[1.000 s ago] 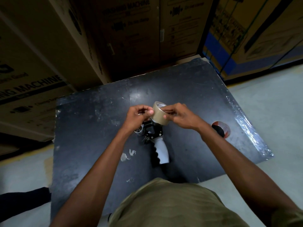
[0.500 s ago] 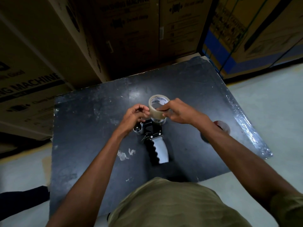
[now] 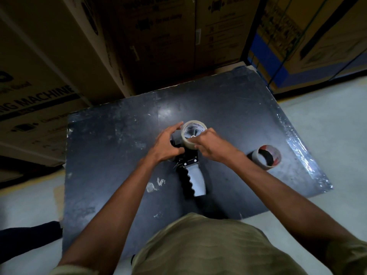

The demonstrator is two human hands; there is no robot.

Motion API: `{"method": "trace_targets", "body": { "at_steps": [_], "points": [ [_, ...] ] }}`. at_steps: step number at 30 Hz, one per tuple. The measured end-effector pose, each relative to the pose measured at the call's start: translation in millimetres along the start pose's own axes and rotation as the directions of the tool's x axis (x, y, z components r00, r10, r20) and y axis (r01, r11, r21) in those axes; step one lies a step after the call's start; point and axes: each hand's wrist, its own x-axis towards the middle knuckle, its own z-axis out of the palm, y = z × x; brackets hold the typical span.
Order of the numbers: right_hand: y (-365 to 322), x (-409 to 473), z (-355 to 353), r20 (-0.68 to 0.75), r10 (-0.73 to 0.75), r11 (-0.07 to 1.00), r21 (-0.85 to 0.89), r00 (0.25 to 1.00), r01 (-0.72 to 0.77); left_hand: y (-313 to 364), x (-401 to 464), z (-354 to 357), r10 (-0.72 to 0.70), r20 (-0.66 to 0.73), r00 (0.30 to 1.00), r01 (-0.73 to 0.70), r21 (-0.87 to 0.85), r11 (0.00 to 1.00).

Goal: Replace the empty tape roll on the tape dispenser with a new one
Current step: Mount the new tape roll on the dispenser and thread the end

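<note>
From the head view, our right hand pinches the clear new tape roll over the black-and-grey tape dispenser on the dark table; our left hand, fingers curled, steadies the dispenser's head; the roll's axis points upward; the empty cardboard core lies right, apart.

A warehouse or stockroom here: tall printed cardboard cartons stacked close behind a scuffed black table, a blue-banded carton at right, bare pale concrete floor around.
</note>
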Motion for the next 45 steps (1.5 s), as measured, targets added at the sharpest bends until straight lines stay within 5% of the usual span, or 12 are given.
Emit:
{"method": "trace_targets", "body": {
  "at_steps": [5, 9, 14, 21, 34, 45],
  "points": [
    [4, -4, -3, -0.092, -0.014, 0.983, 0.180, 0.996, 0.030, 5, 4, 6, 0.029, 0.002, 1.000, -0.029, 0.066, 0.997],
    [23, -8, 1, -0.282, 0.215, 0.898, 0.434, 0.935, -0.075, 4, 7, 6, 0.049, -0.026, 0.998, -0.046, 0.107, 0.993],
    [39, 0, 6, -0.004, 0.341, 0.764, 0.584, 0.940, -0.274, 11, 11, 3, 0.093, -0.017, 0.996, -0.090, 0.121, 0.989],
    [34, 6, 6, -0.135, 0.277, 0.831, 0.531, 0.951, -0.167, 11, 17, -2, 0.091, 0.013, 0.996, -0.092, 0.127, 0.988],
    [16, 18, -7, -0.065, 0.294, 0.907, 0.333, 0.954, -0.257, -5, 24, -3, 0.098, 0.008, 0.995, -0.098, 0.109, 0.989],
    [18, 18, -2, -0.031, 0.347, 0.871, 0.381, 0.937, -0.310, -10, 31, 8, 0.063, -0.012, 0.998, -0.057, 0.269, 0.961]
  ]
}}
